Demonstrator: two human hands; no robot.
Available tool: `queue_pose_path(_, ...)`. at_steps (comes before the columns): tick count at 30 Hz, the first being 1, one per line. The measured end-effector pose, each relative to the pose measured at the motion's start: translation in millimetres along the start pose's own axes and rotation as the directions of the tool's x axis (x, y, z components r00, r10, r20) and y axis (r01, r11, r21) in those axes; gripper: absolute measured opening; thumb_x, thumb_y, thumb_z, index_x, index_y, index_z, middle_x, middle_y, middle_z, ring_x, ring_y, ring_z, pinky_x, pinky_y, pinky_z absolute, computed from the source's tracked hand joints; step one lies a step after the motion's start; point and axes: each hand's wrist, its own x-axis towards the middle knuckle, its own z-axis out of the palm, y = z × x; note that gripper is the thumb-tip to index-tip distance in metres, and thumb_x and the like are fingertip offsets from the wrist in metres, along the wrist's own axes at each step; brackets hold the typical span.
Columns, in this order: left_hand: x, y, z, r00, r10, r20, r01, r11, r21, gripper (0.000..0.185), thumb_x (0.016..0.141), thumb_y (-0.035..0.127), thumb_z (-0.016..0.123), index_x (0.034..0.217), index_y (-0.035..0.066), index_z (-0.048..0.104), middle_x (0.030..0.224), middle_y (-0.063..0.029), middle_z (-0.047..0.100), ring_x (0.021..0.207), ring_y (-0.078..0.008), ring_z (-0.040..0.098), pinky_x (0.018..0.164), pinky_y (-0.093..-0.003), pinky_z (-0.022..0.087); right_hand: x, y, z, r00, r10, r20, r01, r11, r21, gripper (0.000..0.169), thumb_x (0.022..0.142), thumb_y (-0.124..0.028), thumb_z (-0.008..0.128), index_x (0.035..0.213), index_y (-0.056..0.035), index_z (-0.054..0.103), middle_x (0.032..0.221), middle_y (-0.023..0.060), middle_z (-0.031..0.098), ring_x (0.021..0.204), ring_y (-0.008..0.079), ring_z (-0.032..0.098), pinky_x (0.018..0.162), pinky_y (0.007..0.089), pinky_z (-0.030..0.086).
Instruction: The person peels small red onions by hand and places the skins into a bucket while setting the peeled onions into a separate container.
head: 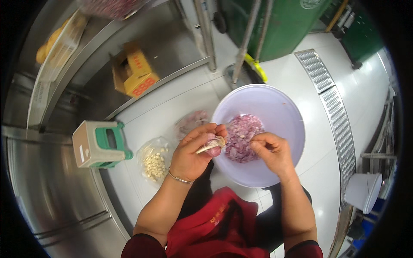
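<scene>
My left hand [193, 156], with a bracelet at the wrist, grips a purple-skinned garlic bulb [213, 151] with a dry stem. It is at the left rim of a large pale plastic tub [285, 119]. Purple and white garlic skins [242, 137] lie on the tub's bottom. Over them is my right hand [272, 151], thumb and fingertips pinched together; no object shows between them. On the floor left of my left hand sits a clear plastic bag of peeled garlic cloves [155, 164]. Another clear bag [193, 121], apparently holding purple garlic, lies behind my left hand.
A beige and green plastic step stool [109, 145] stands at left. An open yellow cardboard box [137, 75] sits on a low steel shelf [167, 38]. Beyond the tub are a dustpan [242, 75] and a green wheeled bin [274, 29]. A metal drain grate [337, 109] and white bucket [359, 192] are right.
</scene>
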Motion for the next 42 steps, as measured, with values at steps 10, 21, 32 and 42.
queue_pose_path(10, 55.2, -72.9, 67.8, 0.998, -0.045, 0.051, 0.037, 0.989, 0.145, 0.022, 0.090, 0.007, 0.049, 0.109, -0.001, 0.055, 0.113, -0.0150, 0.058, 0.103, -0.0208, 0.057, 0.087, -0.0309, 0.048, -6.5, -6.3, -15.0, 0.967, -0.081, -0.241, 0.023, 0.972, -0.234, 0.035, 0.070, -0.022, 0.077, 0.084, -0.0049, 0.050, 0.061, 0.0054, 0.056, 0.052, 0.0160, 0.056, 0.049, 0.0273, 0.045)
queue_pose_path(21, 60.2, -80.0, 65.5, 0.989, -0.107, 0.098, 0.104, 0.994, 0.035, 0.022, 0.092, 0.005, 0.045, 0.111, -0.001, 0.053, 0.112, -0.0157, 0.058, 0.103, -0.0226, 0.057, 0.089, -0.0332, 0.047, 0.3, -6.2, -21.9, 0.845, -0.513, -0.148, 0.369, 0.761, -0.533, 0.023, 0.076, -0.011, 0.067, 0.097, -0.0068, 0.057, 0.073, 0.0086, 0.059, 0.056, 0.0236, 0.057, 0.051, 0.0305, 0.046)
queue_pose_path(32, 63.0, -78.1, 56.8, 0.996, -0.067, 0.058, 0.067, 0.998, 0.010, 0.027, 0.092, 0.003, 0.043, 0.117, -0.003, 0.051, 0.113, -0.0159, 0.056, 0.105, -0.0231, 0.055, 0.092, -0.0343, 0.045, 7.6, 2.9, -6.3, 0.932, -0.233, -0.279, 0.233, 0.972, -0.033, 0.010, 0.085, -0.010, 0.060, 0.092, -0.0032, 0.058, 0.074, 0.0062, 0.060, 0.058, 0.0088, 0.054, 0.052, 0.0229, 0.042)
queue_pose_path(42, 63.1, -77.7, 58.4, 0.990, -0.115, 0.081, 0.111, 0.993, 0.048, 0.032, 0.092, 0.004, 0.042, 0.123, -0.004, 0.045, 0.121, -0.0156, 0.051, 0.111, -0.0229, 0.051, 0.097, -0.0369, 0.042, 9.4, -2.9, -15.5, 0.918, -0.270, -0.292, 0.215, 0.954, -0.208, 0.014, 0.091, -0.015, 0.054, 0.091, -0.0017, 0.057, 0.073, 0.0031, 0.059, 0.059, 0.0075, 0.050, 0.053, 0.0219, 0.042)
